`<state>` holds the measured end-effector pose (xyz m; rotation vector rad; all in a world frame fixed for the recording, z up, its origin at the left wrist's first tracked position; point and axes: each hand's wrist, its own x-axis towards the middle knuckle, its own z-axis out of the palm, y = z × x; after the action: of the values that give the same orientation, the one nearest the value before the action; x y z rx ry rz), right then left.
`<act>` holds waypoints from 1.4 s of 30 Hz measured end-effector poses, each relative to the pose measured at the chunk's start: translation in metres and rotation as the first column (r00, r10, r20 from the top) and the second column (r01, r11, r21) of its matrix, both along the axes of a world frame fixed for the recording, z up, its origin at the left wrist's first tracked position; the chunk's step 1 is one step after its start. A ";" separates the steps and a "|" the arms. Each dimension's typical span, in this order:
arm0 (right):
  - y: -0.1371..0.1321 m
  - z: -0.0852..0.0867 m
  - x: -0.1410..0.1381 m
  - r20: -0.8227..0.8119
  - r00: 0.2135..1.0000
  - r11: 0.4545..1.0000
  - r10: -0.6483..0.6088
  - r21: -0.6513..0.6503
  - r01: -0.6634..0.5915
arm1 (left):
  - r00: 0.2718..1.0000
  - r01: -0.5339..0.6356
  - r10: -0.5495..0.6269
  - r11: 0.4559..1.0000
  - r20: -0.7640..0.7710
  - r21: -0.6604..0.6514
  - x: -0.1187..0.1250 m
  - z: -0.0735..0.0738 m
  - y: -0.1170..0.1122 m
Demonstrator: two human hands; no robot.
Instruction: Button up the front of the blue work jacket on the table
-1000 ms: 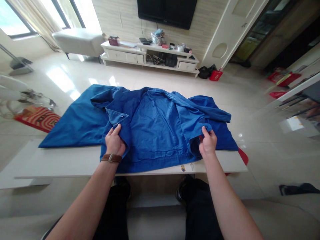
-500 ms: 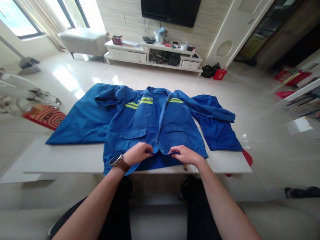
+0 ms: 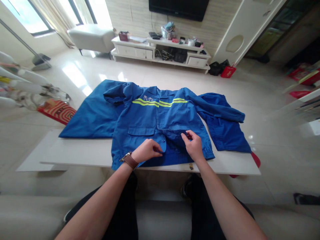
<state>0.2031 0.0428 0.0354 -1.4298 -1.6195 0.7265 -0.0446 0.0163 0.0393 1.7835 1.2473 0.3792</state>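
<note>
A blue work jacket (image 3: 150,116) with yellow reflective stripes lies front up on a white table (image 3: 82,154), sleeves spread to both sides. My left hand (image 3: 147,150), with a brown watch on the wrist, pinches the left front edge near the hem. To its right, my right hand (image 3: 193,145) grips the right front panel, just below the chest pocket. The two hands sit close together at the jacket's lower middle.
A white TV cabinet (image 3: 160,53) with clutter stands at the far wall under a dark screen. A white ottoman (image 3: 91,35) is at the back left. A red patterned mat (image 3: 56,110) and a drying rack lie left. Red bags (image 3: 228,71) sit on the shiny floor.
The jacket went from open, lining up, to closed with both front panels folded over the middle. My hands came together at the hem, then the right hand shifted up a little.
</note>
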 end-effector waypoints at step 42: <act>-0.020 -0.017 -0.018 0.428 0.688 0.810 0.586 -0.301 -0.504 | -0.014 -0.568 0.971 0.189 0.239 -0.801 0.117 -0.069 -0.089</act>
<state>0.1851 0.0231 0.0183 -1.3072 -2.5258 0.8741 0.0727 -0.0732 -0.0293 0.0091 1.4205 1.2345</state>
